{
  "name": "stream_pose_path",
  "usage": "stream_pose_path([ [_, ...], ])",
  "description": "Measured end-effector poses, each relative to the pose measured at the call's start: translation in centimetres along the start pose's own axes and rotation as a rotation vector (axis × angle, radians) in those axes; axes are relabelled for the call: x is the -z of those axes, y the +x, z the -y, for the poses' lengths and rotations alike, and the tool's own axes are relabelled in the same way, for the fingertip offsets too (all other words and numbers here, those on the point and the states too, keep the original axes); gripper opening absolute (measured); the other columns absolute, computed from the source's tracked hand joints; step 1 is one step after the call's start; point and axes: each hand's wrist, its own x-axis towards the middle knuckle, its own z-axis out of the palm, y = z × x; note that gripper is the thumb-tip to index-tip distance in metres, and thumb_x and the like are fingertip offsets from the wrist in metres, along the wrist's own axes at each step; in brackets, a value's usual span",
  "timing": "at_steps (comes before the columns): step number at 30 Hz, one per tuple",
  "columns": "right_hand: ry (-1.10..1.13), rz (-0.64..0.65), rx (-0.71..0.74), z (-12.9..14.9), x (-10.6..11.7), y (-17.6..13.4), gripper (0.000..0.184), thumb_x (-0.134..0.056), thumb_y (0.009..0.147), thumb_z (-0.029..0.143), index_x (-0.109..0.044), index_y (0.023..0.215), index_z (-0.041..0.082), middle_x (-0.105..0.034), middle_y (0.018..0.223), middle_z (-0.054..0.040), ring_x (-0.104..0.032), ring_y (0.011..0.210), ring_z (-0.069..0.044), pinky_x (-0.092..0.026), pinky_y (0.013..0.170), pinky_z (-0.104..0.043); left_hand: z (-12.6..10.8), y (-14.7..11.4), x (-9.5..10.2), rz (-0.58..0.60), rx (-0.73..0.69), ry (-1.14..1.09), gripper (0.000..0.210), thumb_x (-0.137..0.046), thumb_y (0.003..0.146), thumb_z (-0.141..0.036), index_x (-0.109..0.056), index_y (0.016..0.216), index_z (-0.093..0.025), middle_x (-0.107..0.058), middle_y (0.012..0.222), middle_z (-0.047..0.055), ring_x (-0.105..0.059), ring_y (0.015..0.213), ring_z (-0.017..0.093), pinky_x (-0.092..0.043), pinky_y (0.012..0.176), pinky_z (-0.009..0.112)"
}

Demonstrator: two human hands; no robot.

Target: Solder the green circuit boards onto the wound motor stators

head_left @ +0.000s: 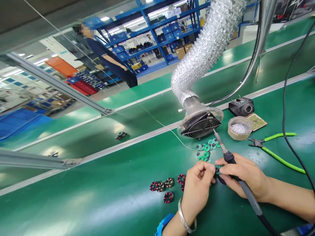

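My right hand (248,178) is wrapped round a soldering iron (230,158), whose metal tip points up and away toward the fan. Its thumb and fingertips also meet at a small green circuit board (218,169) with a dark part under it. My left hand (199,183) is closed in a pinch at the left edge of that board; what lies between its fingertips is mostly hidden. Beyond the hands lies a cluster of green ring-shaped boards (206,148). Left of my left wrist sit several wire-wound motor stators (160,186) with copper and red windings.
A fume fan (202,126) on a silver flexible duct (197,55) stands beyond the boards. To the right are a round tub (240,127) of metallic bits, a black iron holder (241,106) and green-handled cutters (278,144). Solder wire (169,128) hangs across. A person (108,55) stands beyond.
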Motion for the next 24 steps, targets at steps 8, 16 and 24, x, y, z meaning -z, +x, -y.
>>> stream_pose_path([
  [8,-0.103,0.118,0.044,-0.3,0.6,-0.7,0.024,-0.061,0.087,0.015,-0.055,0.110,0.017,-0.061,0.080,-0.0057,-0.051,0.067,-0.018,-0.046,0.060,-0.030,0.7,0.1,0.2,0.095,0.044,-0.018,0.023,-0.060,0.079,-0.037,-0.055,0.073,-0.015,-0.049,0.060,-0.002,-0.042,0.055,0.010,-0.034,0.053,0.022],
  [16,0.114,0.337,0.066,-0.1,1.8,-0.3,0.034,-0.043,0.090,0.005,-0.050,0.120,0.020,-0.063,0.094,-0.0078,-0.059,0.090,-0.018,-0.050,0.077,-0.032,1.1,0.4,0.8,0.210,-0.082,0.151,0.019,-0.057,0.081,-0.029,-0.057,0.068,-0.015,-0.047,0.068,-0.001,-0.039,0.058,0.010,-0.033,0.054,0.023],
  [24,0.033,0.247,-0.189,-2.3,3.0,-1.8,0.028,-0.051,0.091,0.011,-0.050,0.117,0.021,-0.065,0.107,-0.0083,-0.062,0.096,-0.020,-0.053,0.082,-0.033,2.8,0.8,1.3,0.218,-0.512,0.439,0.050,-0.064,0.063,-0.006,-0.062,0.113,-0.015,-0.061,0.106,0.011,-0.057,0.095,0.023,-0.048,0.084,0.037],
])
